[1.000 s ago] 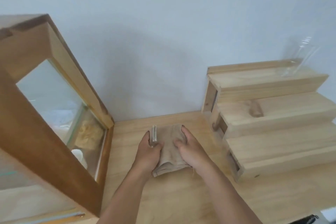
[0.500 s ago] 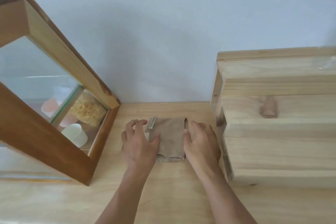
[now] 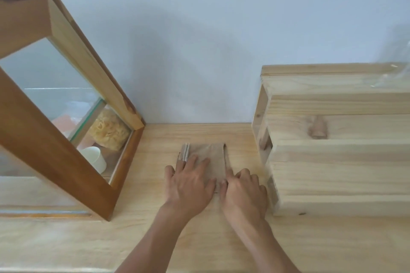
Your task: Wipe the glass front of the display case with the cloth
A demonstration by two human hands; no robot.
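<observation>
A folded beige cloth (image 3: pixel 210 155) lies flat on the wooden tabletop, near the wall. My left hand (image 3: pixel 189 184) rests palm down on the cloth's left half, fingers spread. My right hand (image 3: pixel 243 190) sits at the cloth's right near corner, fingers curled, fingertips touching its edge. The wooden display case (image 3: pixel 66 155) stands at the left; its glass pane (image 3: pixel 51 86) shows a white cup, a yellow sponge-like lump and pink items inside.
A stepped pale-wood riser (image 3: pixel 337 146) stands close to the right of my right hand. A clear plastic bottle (image 3: pixel 392 73) lies on its top step. The light tabletop (image 3: pixel 155 239) stretches toward me; a pale wall closes the back.
Both hands have slid toward me along the cloth; the left now lies flat on it instead of beside it. The cloth stays put. The view has shifted slightly.
</observation>
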